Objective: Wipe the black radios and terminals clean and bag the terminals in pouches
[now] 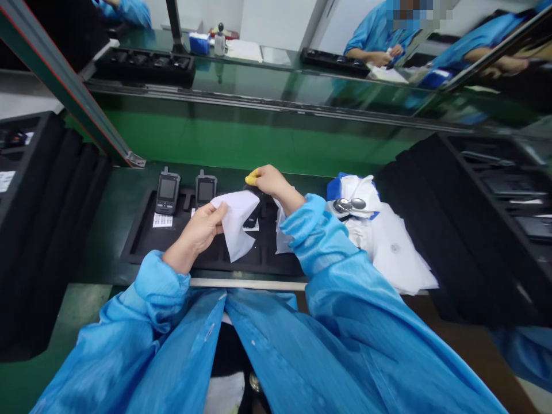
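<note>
My left hand (pixel 200 227) is closed on a thin white bag (pixel 236 221), pinched between thumb and fingers. Yellow finger cots cover the fingertips of my right hand (pixel 273 181), which are closed at the top end of a black handheld radio (pixel 250 217). The white bag hides part of that radio. Beneath my hands lies a black foam tray (pixel 140 244). On its left side are two more handheld radios with screens and stub antennas, one at the far left (pixel 167 192) and one beside it (pixel 206 188). Another white bag (pixel 282 233) lies on the tray under my right wrist.
White bags (pixel 403 253) are piled on the right, beside a blue-and-white packet (pixel 347 187) with small round metal objects (pixel 344 205). Stacked black foam trays stand left (pixel 47 230) and right (pixel 466 230). Across the raised shelf (pixel 254 75), co-workers in blue (pixel 375 31) handle things.
</note>
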Demonstrator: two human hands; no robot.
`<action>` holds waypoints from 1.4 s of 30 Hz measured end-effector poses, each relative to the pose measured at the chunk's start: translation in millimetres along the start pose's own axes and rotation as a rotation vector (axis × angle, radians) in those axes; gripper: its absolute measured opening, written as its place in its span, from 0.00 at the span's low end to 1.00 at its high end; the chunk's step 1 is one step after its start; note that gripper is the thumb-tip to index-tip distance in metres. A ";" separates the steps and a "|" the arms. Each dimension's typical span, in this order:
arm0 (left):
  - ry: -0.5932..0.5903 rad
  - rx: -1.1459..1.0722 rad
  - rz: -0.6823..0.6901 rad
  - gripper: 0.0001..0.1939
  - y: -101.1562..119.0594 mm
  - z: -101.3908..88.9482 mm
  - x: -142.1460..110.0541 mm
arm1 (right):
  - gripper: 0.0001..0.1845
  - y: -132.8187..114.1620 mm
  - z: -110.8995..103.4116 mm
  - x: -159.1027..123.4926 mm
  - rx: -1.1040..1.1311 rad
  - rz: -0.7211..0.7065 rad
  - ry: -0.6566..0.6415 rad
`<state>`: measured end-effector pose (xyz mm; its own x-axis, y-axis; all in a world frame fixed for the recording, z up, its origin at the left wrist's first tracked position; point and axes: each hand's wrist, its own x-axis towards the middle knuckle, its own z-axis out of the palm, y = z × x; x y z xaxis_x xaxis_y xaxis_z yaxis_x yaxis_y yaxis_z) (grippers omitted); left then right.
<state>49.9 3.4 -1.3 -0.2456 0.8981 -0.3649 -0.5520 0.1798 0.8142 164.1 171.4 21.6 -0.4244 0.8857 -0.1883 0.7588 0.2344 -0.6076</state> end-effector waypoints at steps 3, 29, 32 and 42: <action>0.012 -0.010 -0.026 0.27 -7.3 5.0 4.4 | 0.13 7.1 -14.5 -19.5 -0.022 -0.029 0.149; 0.015 0.551 0.344 0.13 32.8 43.0 -16.1 | 0.13 -4.9 -94.2 -85.7 0.737 -0.690 0.982; 0.012 0.560 0.364 0.14 34.5 43.9 -19.2 | 0.11 -11.8 -83.1 -84.2 0.712 -0.716 0.937; -0.022 0.445 0.330 0.17 30.3 36.5 -17.3 | 0.07 -14.6 -79.0 -107.9 0.777 -0.649 0.844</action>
<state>66.5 7.9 46.1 -0.3296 0.9427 -0.0523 -0.0574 0.0353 0.9977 237.8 104.0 111.7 0.0500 0.7424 0.6681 -0.0646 0.6700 -0.7396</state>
